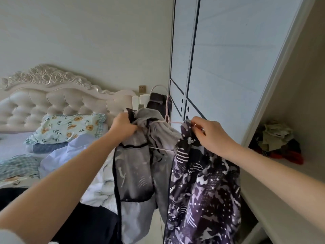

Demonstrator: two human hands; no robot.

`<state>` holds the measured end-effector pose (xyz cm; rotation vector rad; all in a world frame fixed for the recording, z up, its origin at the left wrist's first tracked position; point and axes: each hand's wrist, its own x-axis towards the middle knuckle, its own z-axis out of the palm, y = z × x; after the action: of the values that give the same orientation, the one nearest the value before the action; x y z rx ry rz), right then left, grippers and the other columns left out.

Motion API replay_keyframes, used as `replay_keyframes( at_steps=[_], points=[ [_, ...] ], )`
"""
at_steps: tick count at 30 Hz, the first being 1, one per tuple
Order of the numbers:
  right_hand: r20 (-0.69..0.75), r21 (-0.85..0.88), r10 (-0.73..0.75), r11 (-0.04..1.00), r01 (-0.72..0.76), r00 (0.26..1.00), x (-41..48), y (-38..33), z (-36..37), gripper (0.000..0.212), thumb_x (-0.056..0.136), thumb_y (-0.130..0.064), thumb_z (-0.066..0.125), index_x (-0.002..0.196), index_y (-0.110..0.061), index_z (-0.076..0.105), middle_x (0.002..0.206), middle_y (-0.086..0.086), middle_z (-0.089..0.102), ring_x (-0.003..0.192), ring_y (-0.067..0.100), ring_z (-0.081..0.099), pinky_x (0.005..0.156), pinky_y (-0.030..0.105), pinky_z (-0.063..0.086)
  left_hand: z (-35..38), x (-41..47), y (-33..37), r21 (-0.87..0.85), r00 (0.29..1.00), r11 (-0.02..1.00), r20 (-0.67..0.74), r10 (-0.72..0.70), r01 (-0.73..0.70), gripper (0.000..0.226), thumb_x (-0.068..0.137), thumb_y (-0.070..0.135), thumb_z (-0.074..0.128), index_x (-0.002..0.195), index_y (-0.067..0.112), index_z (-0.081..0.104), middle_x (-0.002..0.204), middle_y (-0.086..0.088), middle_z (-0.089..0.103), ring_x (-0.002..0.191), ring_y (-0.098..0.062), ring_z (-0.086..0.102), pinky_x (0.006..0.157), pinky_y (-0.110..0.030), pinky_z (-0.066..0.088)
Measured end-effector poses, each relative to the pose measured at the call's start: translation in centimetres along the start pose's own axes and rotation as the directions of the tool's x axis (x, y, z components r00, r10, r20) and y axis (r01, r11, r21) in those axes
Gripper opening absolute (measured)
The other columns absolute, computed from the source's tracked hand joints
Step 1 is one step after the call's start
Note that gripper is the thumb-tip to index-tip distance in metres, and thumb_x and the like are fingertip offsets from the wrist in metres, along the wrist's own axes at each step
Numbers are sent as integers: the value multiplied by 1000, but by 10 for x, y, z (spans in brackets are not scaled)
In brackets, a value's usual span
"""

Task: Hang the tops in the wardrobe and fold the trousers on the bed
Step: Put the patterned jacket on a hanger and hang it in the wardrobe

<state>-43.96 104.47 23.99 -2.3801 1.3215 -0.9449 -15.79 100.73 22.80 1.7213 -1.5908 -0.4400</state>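
Two hands are raised in front of the wardrobe (219,55), each closed on a garment. The left hand (123,126) grips the bunched collar of a grey top (133,173) with black trim, which hangs down beside the wardrobe doors. The right hand (212,135) pinches the upper edge of a dark purple patterned top (202,191), nearest the wardrobe's open section. A pale pink hanger (168,110) runs between the two hands; its hook rises behind the grey top, and a thin bar shows between the garments. Whether either top sits fully on the hanger cannot be told. Left of the wardrobe stands the bed (10,145) with a tufted headboard (52,101). On it lie a floral pillow (68,127), a light blue shirt (70,152) and dark clothing (84,224) at its near edge. Inside the wardrobe's open section, a shelf (284,166) carries a heap of crumpled clothes (279,140). Behind the hanger, against the wardrobe doors, another dark garment (155,101) hangs.
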Motion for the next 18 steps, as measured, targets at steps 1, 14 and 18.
replay_keyframes(
  at_steps=[1,14,18],
  points=[
    [40,-36,-18,999,19,999,-2,2,-4,17,99,-13,48,84,-17,53,62,2,53,50,8,38,52,20,32,-4,5,-4,77,1000,997,5,11,-11,9,80,5,69,76,6,61,70,-9,61,77,-32,63,59,-31,46],
    [42,-379,-200,903,201,979,-2,-10,-42,17,100,-19,42,99,-23,59,79,-9,60,69,10,58,64,30,47,0,14,-12,455,949,840,33,314,-294,18,84,-3,51,100,2,57,97,-19,59,90,-37,57,68,-39,41],
    [153,-679,-82,716,166,985,-5,-20,-35,26,96,-17,45,121,-21,50,87,-6,50,69,21,53,57,33,43,2,20,-17,418,951,855,94,296,-307,14,84,6,56,97,9,56,95,-15,60,89,-35,58,70,-41,46]
  ],
)
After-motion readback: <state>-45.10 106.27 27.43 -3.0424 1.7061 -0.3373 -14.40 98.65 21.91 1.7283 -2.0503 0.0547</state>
